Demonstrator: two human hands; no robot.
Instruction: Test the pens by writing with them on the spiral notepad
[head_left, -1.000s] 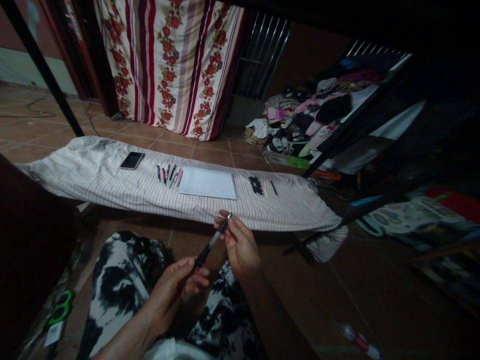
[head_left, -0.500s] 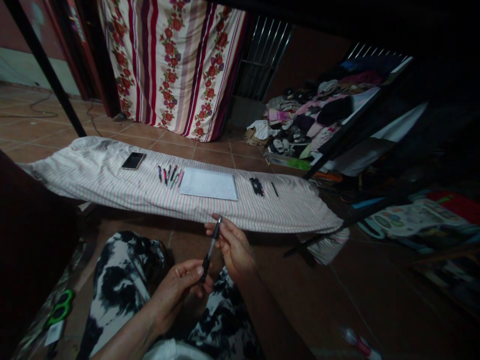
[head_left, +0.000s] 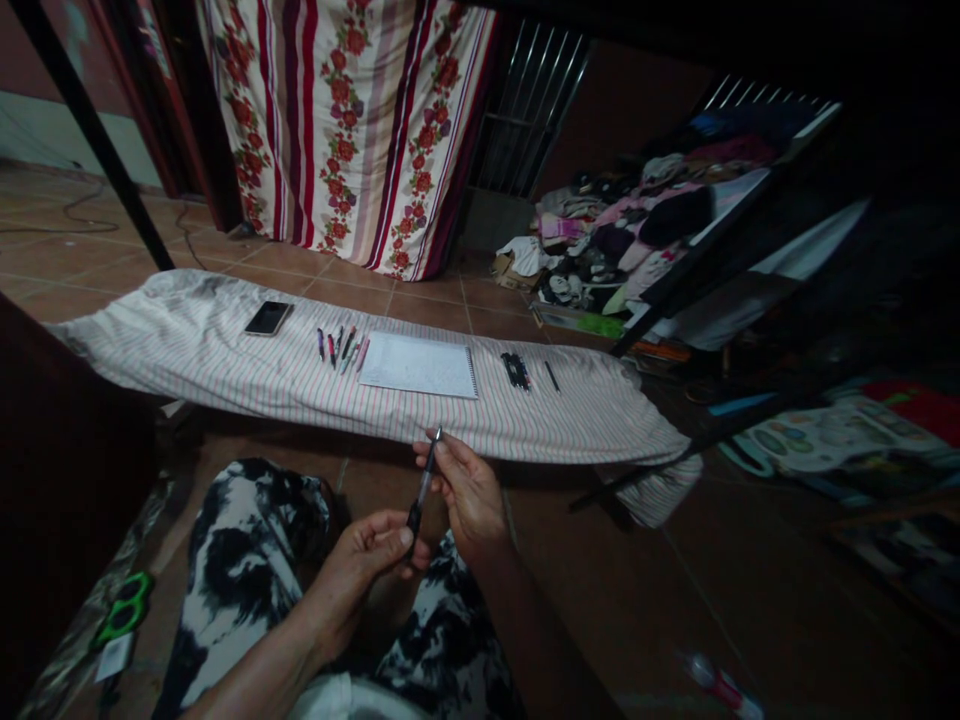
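Between my two hands a pen (head_left: 426, 484) with a clear barrel and dark ends is held at a slant, its silver tip up. My left hand (head_left: 369, 558) is closed on the dark lower end, thumb on top. Near the tip, my right hand (head_left: 471, 492) pinches the upper part with thumb and fingers. Beyond them a spiral notebook (head_left: 418, 365) lies open on a striped cloth (head_left: 300, 390). Several pens and markers (head_left: 341, 350) lie left of the notebook. A cluster of dark pens (head_left: 515, 371) and one lone dark pen (head_left: 553, 378) lie to its right.
A phone (head_left: 268, 318) lies on the cloth's left part. Green-handled scissors (head_left: 126, 606) are at lower left. A bottle-like object (head_left: 721, 686) lies on the floor at lower right. Heaped clothes (head_left: 615, 225) and a flowered curtain (head_left: 352, 130) stand behind.
The pen and both hands have shifted very slightly upward, with the grip unchanged. The view has also moved a little. Things on the cloth lie as before.
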